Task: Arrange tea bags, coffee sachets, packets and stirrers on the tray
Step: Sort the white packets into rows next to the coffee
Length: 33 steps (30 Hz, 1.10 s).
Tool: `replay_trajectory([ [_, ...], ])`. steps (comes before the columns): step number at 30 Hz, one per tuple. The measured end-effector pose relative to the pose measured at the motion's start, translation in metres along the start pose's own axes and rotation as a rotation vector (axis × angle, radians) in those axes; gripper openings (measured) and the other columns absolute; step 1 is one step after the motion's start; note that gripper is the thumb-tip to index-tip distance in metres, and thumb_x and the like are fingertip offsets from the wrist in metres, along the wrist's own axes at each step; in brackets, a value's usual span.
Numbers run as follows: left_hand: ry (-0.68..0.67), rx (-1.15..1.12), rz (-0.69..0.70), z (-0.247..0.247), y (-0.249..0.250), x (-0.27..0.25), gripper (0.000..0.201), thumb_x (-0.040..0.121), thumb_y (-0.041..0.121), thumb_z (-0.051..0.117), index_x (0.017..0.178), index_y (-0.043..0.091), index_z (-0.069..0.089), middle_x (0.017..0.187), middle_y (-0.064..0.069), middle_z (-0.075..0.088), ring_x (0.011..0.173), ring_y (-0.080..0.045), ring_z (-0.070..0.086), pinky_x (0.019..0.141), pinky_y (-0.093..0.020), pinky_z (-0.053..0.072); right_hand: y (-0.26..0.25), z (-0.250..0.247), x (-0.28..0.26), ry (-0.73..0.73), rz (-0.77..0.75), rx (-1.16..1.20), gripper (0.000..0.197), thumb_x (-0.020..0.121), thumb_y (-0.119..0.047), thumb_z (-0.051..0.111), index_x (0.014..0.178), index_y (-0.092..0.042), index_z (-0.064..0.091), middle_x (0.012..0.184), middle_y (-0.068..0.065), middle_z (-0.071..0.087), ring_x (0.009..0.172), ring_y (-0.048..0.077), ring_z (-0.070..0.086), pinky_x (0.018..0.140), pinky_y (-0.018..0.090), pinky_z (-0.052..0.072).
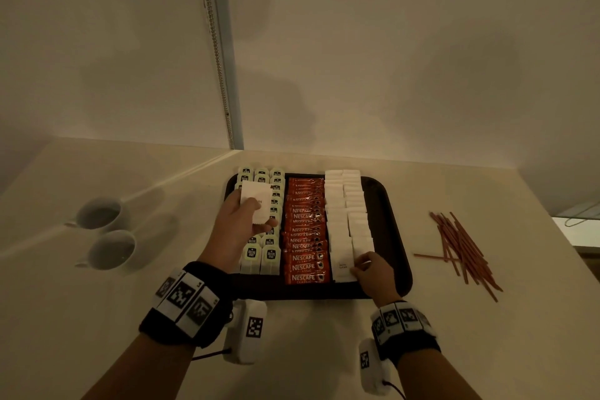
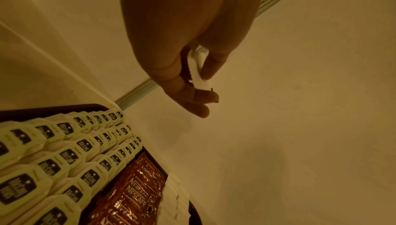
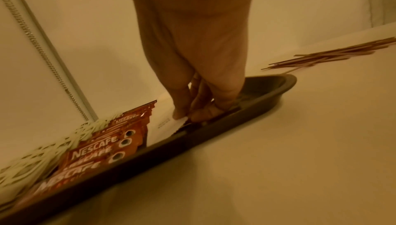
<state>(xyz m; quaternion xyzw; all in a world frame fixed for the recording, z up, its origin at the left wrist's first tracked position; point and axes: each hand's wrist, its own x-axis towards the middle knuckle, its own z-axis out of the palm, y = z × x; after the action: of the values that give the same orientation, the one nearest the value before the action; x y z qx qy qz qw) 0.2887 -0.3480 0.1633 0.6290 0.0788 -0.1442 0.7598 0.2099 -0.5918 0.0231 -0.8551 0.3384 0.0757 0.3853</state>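
A: Report the state of each hand.

B: The left hand (image 1: 238, 221) is raised above the tea-bag side of the tray (image 1: 388, 221). Thumb and fingers pinch a small stack of white packets (image 1: 258, 204); the left wrist view shows the stack edge-on between the thumb and the fingertips (image 2: 211, 69). The right hand (image 1: 373, 273) is down at the tray's near right corner. Its fingertips (image 3: 181, 113) press on the nearest white packet (image 3: 166, 123) of the right-hand white row. The fingers are bent onto the packet; whether they grip it or only press it down cannot be determined.

A: State the contents of the tray.

B: Three bands, running from the tray's near edge to its far edge. Left band: tea bags (image 1: 261, 256) with dark labels, in three overlapping rows. Centre band: red Nescafe sachets (image 1: 305, 237), one overlapping row. Right band: white packet rows (image 1: 345, 214), two side by side. A bare strip of tray floor lies along the right rim.

A: State what lies off the tray.

B: The stirrers (image 1: 461, 247) lie in a loose pile on the counter (image 1: 308, 351), well to the right of the tray. Two white cups (image 1: 104, 230) stand to the tray's left. A wall with a vertical beaded cord (image 1: 217, 52) rises behind the tray.
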Motion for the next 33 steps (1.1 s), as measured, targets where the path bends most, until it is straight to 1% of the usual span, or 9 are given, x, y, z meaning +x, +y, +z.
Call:
replay_trajectory([
  [6,-0.029,0.255,0.098,-0.005,-0.004,0.004,0.015,0.090,0.004,0.059,0.103,0.011,0.061,0.099,-0.007,0.069,0.066,-0.009,0.065,0.052,-0.013,0.047,-0.010,0.003,-0.005,0.051,-0.040,-0.075,0.021,0.083,-0.013,0.069,0.096,-0.012,0.053,0.092,0.001,0.056,0.095,0.018,0.061,0.078,0.022,0.050],
  [10,-0.059,0.330,0.206,-0.003,0.002,0.003,0.012,0.086,0.005,0.065,0.093,0.013,0.070,0.078,0.000,0.069,0.054,0.003,0.057,0.051,-0.009,0.043,-0.060,-0.019,-0.018,0.048,-0.282,0.236,0.017,0.087,-0.023,0.065,0.099,-0.014,0.059,0.088,-0.007,0.059,0.083,0.009,0.058,0.069,0.015,0.043],
  [15,-0.083,0.491,0.305,0.006,0.009,0.007,0.008,0.084,0.015,0.069,0.085,0.023,0.071,0.081,0.003,0.069,0.068,-0.007,0.060,0.062,-0.014,0.046,-0.134,-0.045,-0.051,-0.344,-0.544,0.458,0.015,0.088,-0.030,0.061,0.101,-0.024,0.065,0.101,0.004,0.067,0.089,0.017,0.066,0.075,0.028,0.056],
  [18,-0.073,0.511,0.350,0.010,0.014,0.008,0.016,0.082,0.015,0.071,0.080,0.030,0.066,0.081,0.006,0.069,0.073,-0.010,0.063,0.066,-0.019,0.050,-0.145,-0.040,-0.054,-0.327,-0.551,0.499,0.007,0.086,-0.024,0.064,0.091,-0.021,0.068,0.097,0.016,0.067,0.092,0.037,0.064,0.084,0.054,0.053],
  [20,-0.074,0.456,0.344,0.012,0.016,0.007,0.016,0.081,0.013,0.072,0.082,0.028,0.067,0.076,0.012,0.070,0.073,-0.005,0.066,0.065,-0.017,0.052,-0.143,-0.036,-0.054,-0.317,-0.520,0.571,0.013,0.086,-0.022,0.064,0.096,-0.014,0.068,0.097,0.017,0.068,0.093,0.039,0.064,0.085,0.057,0.052],
  [23,-0.068,0.403,0.365,0.013,0.014,0.005,0.010,0.081,0.008,0.071,0.088,0.015,0.072,0.067,0.017,0.069,0.067,0.002,0.067,0.060,-0.009,0.049,-0.142,-0.033,-0.059,-0.326,-0.504,0.632,0.017,0.088,-0.021,0.063,0.103,-0.014,0.066,0.099,0.010,0.069,0.094,0.031,0.066,0.087,0.050,0.053],
  [27,-0.059,0.408,0.388,0.017,0.014,0.001,0.012,0.079,0.010,0.073,0.090,0.015,0.073,0.069,0.016,0.069,0.068,0.003,0.067,0.061,-0.009,0.049,-0.141,-0.030,-0.063,-0.318,-0.475,0.705,0.010,0.088,-0.018,0.062,0.083,-0.026,0.067,0.087,0.007,0.068,0.084,0.027,0.065,0.082,0.044,0.054],
  [30,-0.104,0.448,0.371,0.014,0.014,-0.006,0.016,0.078,0.018,0.075,0.089,0.028,0.069,0.079,0.020,0.071,0.077,0.001,0.067,0.067,-0.012,0.051,-0.132,-0.037,-0.061,-0.327,-0.426,0.765,0.010,0.088,-0.012,0.061,0.081,-0.019,0.064,0.089,0.005,0.068,0.086,0.024,0.067,0.081,0.041,0.057],
  [33,-0.108,0.531,0.309,-0.011,0.008,-0.015,0.011,0.083,0.024,0.070,0.094,0.024,0.070,0.095,0.012,0.070,0.086,-0.006,0.066,0.077,-0.023,0.052,-0.107,-0.052,-0.045,-0.213,-0.403,0.709,0.012,0.087,-0.008,0.061,0.079,-0.002,0.056,0.095,0.002,0.067,0.090,0.016,0.068,0.071,0.024,0.056],
])
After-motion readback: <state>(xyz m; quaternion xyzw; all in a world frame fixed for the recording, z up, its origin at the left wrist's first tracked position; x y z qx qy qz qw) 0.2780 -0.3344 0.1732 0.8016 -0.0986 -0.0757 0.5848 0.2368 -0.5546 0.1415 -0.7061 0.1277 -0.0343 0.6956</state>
